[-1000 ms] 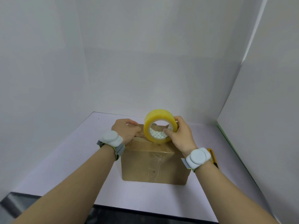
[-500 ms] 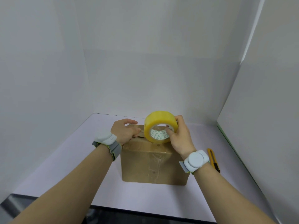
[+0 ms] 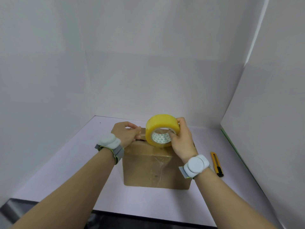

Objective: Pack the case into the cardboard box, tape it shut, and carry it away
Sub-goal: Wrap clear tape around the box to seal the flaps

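Note:
A closed brown cardboard box (image 3: 153, 169) stands on the pale table, with clear tape running down its near face. My right hand (image 3: 182, 139) grips a yellow roll of packing tape (image 3: 160, 129), held on edge over the box's top. My left hand (image 3: 126, 133) rests on the far left of the box top, its fingers pinched near the roll; whether they hold the tape's end is unclear. The case is not visible.
A yellow utility knife (image 3: 217, 164) lies on the table (image 3: 66, 164) to the right of the box. White walls close in at the left, back and right. The table's dark front edge (image 3: 148, 219) runs just below my forearms.
My right hand has lifted the tape roll slightly and tilted it. My left wrist has shifted a little to the left along the box top.

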A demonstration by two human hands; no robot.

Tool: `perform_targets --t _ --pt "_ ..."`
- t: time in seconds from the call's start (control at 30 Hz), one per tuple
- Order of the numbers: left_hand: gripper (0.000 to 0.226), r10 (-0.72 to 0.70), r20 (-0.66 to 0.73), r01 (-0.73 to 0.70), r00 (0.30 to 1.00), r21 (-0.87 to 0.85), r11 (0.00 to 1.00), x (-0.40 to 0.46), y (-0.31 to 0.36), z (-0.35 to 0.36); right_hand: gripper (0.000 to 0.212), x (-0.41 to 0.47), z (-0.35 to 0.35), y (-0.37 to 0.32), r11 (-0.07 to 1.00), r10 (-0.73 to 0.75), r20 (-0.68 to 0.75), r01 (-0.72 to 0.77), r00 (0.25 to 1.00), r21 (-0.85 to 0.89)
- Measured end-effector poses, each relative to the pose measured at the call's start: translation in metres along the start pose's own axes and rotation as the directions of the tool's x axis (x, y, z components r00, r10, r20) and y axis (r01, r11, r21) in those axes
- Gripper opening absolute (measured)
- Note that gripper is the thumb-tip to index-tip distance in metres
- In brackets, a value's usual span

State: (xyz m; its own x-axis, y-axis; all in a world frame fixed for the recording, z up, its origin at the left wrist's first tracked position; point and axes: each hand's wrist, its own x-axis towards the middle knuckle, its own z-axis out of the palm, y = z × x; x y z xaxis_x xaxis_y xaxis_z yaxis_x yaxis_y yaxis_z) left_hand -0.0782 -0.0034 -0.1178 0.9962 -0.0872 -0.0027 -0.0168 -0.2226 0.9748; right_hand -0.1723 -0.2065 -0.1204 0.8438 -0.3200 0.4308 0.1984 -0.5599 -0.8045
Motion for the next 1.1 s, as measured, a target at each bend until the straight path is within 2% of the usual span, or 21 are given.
perform_targets --t 0.1,0.23,0.4,0.5,0.63,0.73,0.83,0.97,1.1 --pt "0.017 0.025 0.015 -0.027 1.0 0.073 0.997 -0.002 0.002 -0.002 0.022 -0.002 0.001 -0.001 1.0 -0.029 0.001 0.029 1.0 -0.01" --pt "0.013 -0.008 0.143 -0.011 0.99 0.129 0.992 0.0 0.009 -0.005 0.026 -0.005 -0.002 -0.001 0.997 -0.069 0.0 0.069 0.998 0.033" --pt "0.021 -0.029 0.284 -0.062 0.958 0.305 0.95 -0.003 0.019 -0.004 0.03 -0.008 -0.001 0.0 0.989 -0.129 -0.047 0.132 0.991 0.068" --pt "0.021 -0.044 0.301 -0.051 0.952 0.301 0.952 -0.007 0.02 -0.004 0.035 -0.007 0.0 0.006 0.987 -0.131 -0.082 0.138 0.988 0.086" --pt "0.023 -0.024 0.323 -0.037 0.946 0.183 0.982 -0.012 0.02 -0.007 0.036 -0.001 0.002 0.017 0.995 -0.057 -0.1 0.065 0.993 0.077" --pt "0.045 0.047 0.319 -0.079 0.947 0.086 0.993 -0.016 0.016 -0.008 0.034 0.005 0.004 0.023 0.987 0.041 -0.118 -0.022 0.992 0.157" --pt "0.043 0.147 0.303 -0.197 0.942 0.142 0.97 -0.018 0.011 -0.007 0.034 0.01 0.006 0.025 0.949 0.153 -0.13 -0.109 0.98 0.294" --pt "0.03 0.263 0.266 -0.329 0.927 0.248 0.911 -0.019 0.008 -0.001 0.029 0.013 0.006 0.027 0.925 0.205 -0.097 -0.161 0.974 0.344" --pt "0.027 0.291 0.22 -0.344 0.931 0.264 0.901 -0.021 0.005 0.001 0.028 0.012 0.007 0.028 0.914 0.219 -0.089 -0.172 0.972 0.367"
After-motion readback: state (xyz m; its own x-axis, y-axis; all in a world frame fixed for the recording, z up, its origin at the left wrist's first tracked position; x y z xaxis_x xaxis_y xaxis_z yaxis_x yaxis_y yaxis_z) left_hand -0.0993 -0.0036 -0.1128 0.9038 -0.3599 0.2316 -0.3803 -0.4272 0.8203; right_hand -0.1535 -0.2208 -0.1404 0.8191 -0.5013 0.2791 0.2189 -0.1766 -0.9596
